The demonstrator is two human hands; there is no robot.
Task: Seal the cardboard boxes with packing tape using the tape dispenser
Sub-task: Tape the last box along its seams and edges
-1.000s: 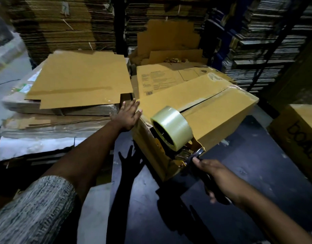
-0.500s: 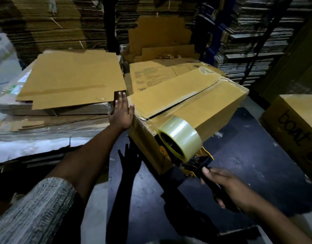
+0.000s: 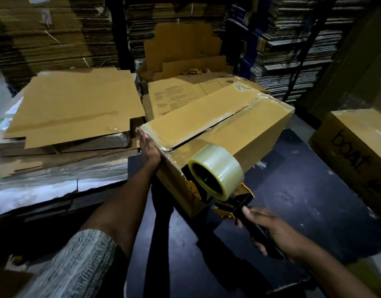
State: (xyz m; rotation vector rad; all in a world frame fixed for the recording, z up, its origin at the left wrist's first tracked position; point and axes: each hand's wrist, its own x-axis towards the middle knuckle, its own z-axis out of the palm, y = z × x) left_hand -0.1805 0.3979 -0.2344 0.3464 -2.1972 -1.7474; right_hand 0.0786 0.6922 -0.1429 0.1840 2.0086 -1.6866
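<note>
A brown cardboard box (image 3: 206, 123) lies tilted on a dark table, its two top flaps closed with a dark gap along the seam and clear tape on the near corner. My left hand (image 3: 148, 148) presses flat with straight fingers against the box's left side. My right hand (image 3: 269, 231) grips the black handle of a yellow and black tape dispenser (image 3: 230, 203). Its roll of clear tape (image 3: 217, 171) sits against the box's near end face, below the seam.
Flattened cardboard sheets (image 3: 73, 106) lie stacked at the left. Another flat carton (image 3: 174, 93) with print lies behind the box. A taped box marked "boat" (image 3: 357, 151) stands at the right. Tall stacks of cardboard fill the background. The dark table surface (image 3: 292, 194) stretches to the right.
The dispenser has slid down from the top seam over the near edge onto the end face. My left hand has shifted from the box's top corner to lie flat against its left side.
</note>
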